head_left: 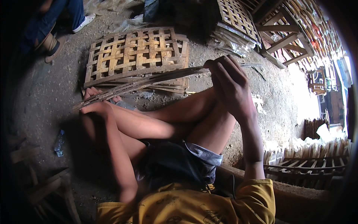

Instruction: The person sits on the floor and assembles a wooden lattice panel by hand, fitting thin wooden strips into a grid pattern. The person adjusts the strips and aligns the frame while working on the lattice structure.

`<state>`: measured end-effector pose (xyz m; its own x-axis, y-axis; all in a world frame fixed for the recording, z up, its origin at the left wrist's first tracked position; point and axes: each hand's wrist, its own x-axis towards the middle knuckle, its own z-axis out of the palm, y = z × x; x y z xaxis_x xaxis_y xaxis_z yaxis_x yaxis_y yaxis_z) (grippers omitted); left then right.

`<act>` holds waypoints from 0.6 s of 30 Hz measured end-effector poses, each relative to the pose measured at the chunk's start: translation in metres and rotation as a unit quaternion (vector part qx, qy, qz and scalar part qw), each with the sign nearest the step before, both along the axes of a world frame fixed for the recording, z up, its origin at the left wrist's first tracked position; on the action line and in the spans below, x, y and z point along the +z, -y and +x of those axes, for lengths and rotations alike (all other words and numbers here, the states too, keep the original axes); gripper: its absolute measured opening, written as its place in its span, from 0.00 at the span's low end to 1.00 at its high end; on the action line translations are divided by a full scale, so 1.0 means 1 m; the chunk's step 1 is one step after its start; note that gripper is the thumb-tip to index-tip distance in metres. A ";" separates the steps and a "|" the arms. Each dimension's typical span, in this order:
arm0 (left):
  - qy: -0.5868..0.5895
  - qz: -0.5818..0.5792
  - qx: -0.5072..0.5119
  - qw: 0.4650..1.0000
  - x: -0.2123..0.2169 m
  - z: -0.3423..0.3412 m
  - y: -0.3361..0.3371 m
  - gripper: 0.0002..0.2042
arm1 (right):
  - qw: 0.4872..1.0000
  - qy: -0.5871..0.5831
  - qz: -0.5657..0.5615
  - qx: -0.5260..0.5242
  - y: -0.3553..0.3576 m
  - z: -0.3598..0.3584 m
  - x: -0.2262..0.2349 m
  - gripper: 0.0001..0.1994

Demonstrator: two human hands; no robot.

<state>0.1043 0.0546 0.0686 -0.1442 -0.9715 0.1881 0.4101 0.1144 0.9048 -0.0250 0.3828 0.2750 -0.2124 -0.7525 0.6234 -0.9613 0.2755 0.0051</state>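
Observation:
A long, thin bundle of bamboo strips [149, 80] slants across in front of me, its right end higher than its left. My right hand [232, 84] is closed around the strips near their right end, and thin tips stick out beyond it. Near the other end, my left hand [97, 108] grips the bundle low beside my bent legs; the strips partly hide its fingers. Just behind the bundle lies a stack of woven bamboo panels [130, 52] with wooden frames, flat on the dirt floor [52, 97].
More woven panels [240, 18] are piled at the far right, beside a wooden frame [285, 41]. Slatted bamboo pieces [305, 162] stand at the right. A crumpled plastic bottle [59, 143] lies left. A wooden stool [52, 186] is at lower left. Another person's feet [56, 48] are far left.

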 end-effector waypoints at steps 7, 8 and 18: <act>0.043 0.040 0.071 0.996 0.051 -0.007 -0.033 0.35 | 1.000 0.005 0.015 0.012 -0.003 -0.001 -0.009 0.15; 0.063 0.029 0.064 0.995 0.052 -0.006 -0.035 0.33 | 1.000 0.001 0.014 0.014 -0.003 0.000 -0.009 0.15; -0.045 0.078 0.055 0.994 0.030 0.001 -0.012 0.24 | 0.999 -0.001 0.036 0.021 -0.002 0.004 -0.005 0.14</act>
